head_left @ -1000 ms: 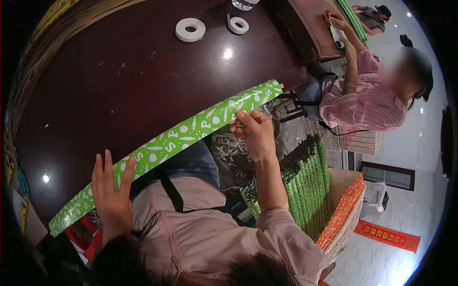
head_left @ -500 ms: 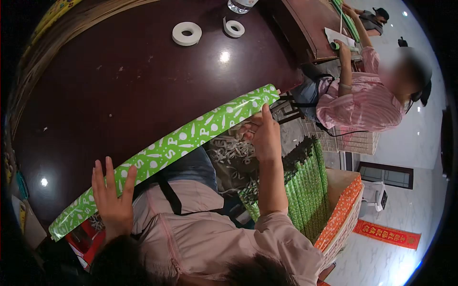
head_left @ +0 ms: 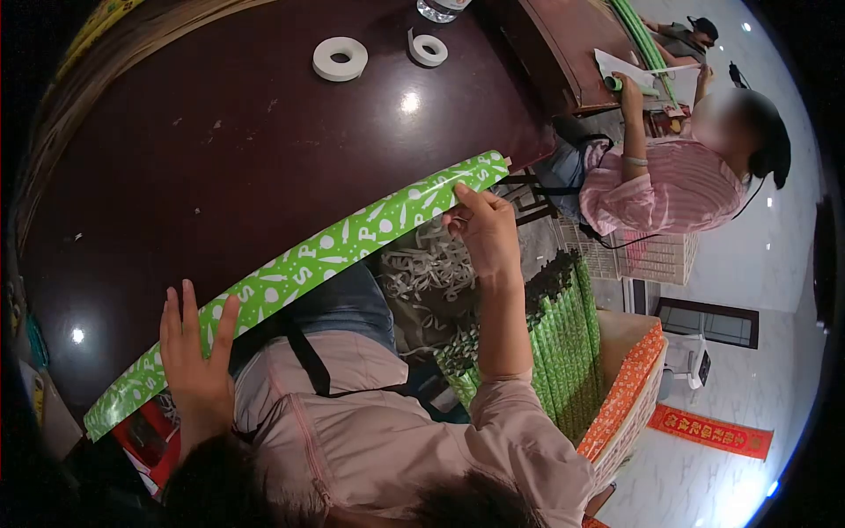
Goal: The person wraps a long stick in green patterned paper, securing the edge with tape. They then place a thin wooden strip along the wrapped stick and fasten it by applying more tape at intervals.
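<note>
A long roll of glossy green wrapping film (head_left: 339, 239) with white vegetable shapes and letters lies slantwise along the table's near edge. Its far right end shows a small pale tip. My left hand (head_left: 198, 361) rests on the roll's lower left part, fingers spread and stretched out. Near the right end, my right hand (head_left: 489, 233) has its thumb on the green surface and its other fingers curled by the near edge; its grip is partly hidden.
Two white tape rolls (head_left: 340, 59) (head_left: 428, 51) and a clear bottle (head_left: 440, 9) stand on the dark table (head_left: 264, 150). A crate (head_left: 629, 396) of green rolls is at my right, beside paper scraps (head_left: 429, 268). A co-worker in a pink striped shirt (head_left: 664, 180) handles a green roll beyond.
My right hand has slid left along the roll, its thumb now farther from the end. My left hand has shifted slightly left. The co-worker's farther arm has lowered.
</note>
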A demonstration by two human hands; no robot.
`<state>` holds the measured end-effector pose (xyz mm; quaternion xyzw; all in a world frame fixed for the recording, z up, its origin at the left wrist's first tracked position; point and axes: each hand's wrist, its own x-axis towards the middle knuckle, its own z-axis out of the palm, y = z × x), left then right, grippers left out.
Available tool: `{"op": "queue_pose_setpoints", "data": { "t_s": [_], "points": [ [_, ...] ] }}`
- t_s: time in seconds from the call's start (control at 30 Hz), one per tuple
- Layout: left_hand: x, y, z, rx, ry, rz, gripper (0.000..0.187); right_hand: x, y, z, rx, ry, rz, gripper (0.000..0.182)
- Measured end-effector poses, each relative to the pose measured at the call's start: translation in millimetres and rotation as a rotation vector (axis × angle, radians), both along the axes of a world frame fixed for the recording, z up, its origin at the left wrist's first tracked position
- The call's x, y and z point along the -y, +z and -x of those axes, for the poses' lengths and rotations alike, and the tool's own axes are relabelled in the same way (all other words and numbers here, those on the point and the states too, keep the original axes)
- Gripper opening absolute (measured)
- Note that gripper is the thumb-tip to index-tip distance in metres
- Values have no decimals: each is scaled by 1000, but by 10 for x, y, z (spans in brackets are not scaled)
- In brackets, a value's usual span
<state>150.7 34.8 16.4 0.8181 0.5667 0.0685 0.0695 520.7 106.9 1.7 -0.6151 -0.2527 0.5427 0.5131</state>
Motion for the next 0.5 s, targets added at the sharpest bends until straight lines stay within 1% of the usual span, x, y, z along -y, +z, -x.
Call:
{"op": "queue_pose_setpoints", "data": {
  "t_s": [0.13,0.23,0.3,0.33,0.4,0.43,0.5],
  "points": [
    [-12,14,31,45,-8,25,77,82,-41,-25,-20,43,-68,17],
    [-27,12,59,48,-24,23,76,113,-49,-18,-57,63,-125,20],
    [-30,-2,79,40,-45,0,74,85,-36,-46,-192,81,-91,26],
    [-27,-13,87,39,-49,0,74,60,-6,-46,-193,78,-91,26],
    [-10,-51,71,10,-58,-26,72,8,62,-57,-173,37,21,30],
    [-15,-53,69,9,-60,-27,72,-11,51,-64,-174,35,20,30],
    [-16,-55,68,0,-56,-43,70,-38,3,-81,-67,78,-3,32]
  ]
}}
